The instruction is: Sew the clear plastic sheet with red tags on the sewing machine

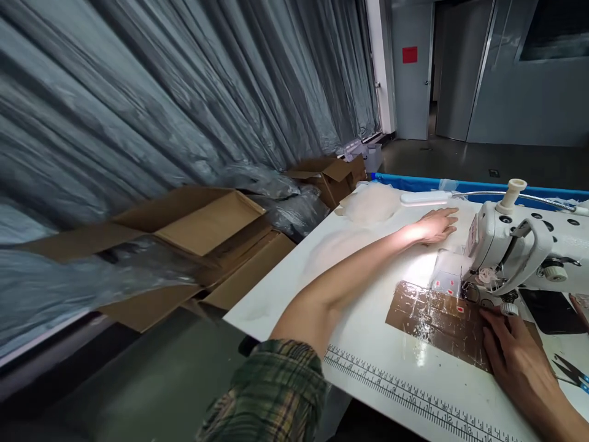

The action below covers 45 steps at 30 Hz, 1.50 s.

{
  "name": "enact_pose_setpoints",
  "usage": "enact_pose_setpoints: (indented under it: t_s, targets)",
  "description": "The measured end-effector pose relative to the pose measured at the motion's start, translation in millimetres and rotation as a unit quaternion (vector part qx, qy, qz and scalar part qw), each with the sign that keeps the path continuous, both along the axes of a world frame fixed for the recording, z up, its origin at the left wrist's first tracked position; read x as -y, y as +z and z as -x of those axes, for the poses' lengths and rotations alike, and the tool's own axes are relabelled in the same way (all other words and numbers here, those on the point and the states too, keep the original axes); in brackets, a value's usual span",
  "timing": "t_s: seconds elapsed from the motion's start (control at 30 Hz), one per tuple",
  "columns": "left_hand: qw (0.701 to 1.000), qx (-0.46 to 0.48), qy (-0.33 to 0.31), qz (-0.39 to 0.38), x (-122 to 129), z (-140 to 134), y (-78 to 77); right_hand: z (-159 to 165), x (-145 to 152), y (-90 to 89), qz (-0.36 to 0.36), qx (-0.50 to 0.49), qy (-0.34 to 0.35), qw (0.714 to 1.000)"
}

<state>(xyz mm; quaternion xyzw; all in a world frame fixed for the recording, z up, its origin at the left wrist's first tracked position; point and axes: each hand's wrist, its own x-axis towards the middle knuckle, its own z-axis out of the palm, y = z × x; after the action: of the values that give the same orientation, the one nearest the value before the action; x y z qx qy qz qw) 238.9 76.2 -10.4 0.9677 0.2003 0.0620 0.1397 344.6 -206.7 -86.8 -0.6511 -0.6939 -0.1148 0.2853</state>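
Observation:
My left hand (436, 226) reaches across the white table to its far side, behind the sewing machine (510, 239). Its fingers are spread and nothing shows in them. My right hand (513, 347) lies with fingers stretched out beside the presser foot, its fingertips on a brown tape-covered sheet (430, 322). A small whitish piece with red marks (445, 282) lies at the needle area, partly hidden by the machine head. Sheer white fabric (375, 202) rests in a heap left of my left hand, with another faint sheer piece (334, 248) nearer.
A white lamp (426, 198) on a bendable neck hangs near my left hand. Blue-handled scissors (573, 373) and a black phone-like slab (552, 311) lie at right. A printed ruler (409, 396) runs along the front edge. Open cardboard boxes (211, 221) stand left of the table.

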Motion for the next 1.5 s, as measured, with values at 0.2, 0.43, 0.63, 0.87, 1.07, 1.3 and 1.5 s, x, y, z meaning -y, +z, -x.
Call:
enact_pose_setpoints:
  t_s: [0.2,0.43,0.63,0.87,1.07,1.3,1.5]
  targets:
    - [0.994,-0.070,0.000,-0.087,31,44,-11.4,1,2,-3.7,-0.004,0.001,0.011,1.000]
    - [0.994,-0.070,-0.057,-0.062,29,68,-15.3,-2,0,-1.1,-0.025,-0.010,0.027,0.999]
    - [0.996,-0.040,0.034,-0.072,66,127,12.1,-3,0,-2.1,-0.028,-0.008,0.028,0.999]
    - [0.995,-0.056,0.046,-0.069,104,177,-1.3,0,1,-1.8,-0.034,0.002,0.025,0.999]
    - [0.995,0.066,0.030,-0.075,106,163,-4.3,2,2,0.0,-0.018,-0.018,0.012,1.000]
    - [0.982,0.075,-0.163,0.054,164,133,-22.2,2,2,2.5,-0.004,-0.025,0.011,1.000]
    - [0.995,0.099,-0.011,0.000,145,132,-27.7,2,2,5.9,0.002,-0.021,0.010,1.000]
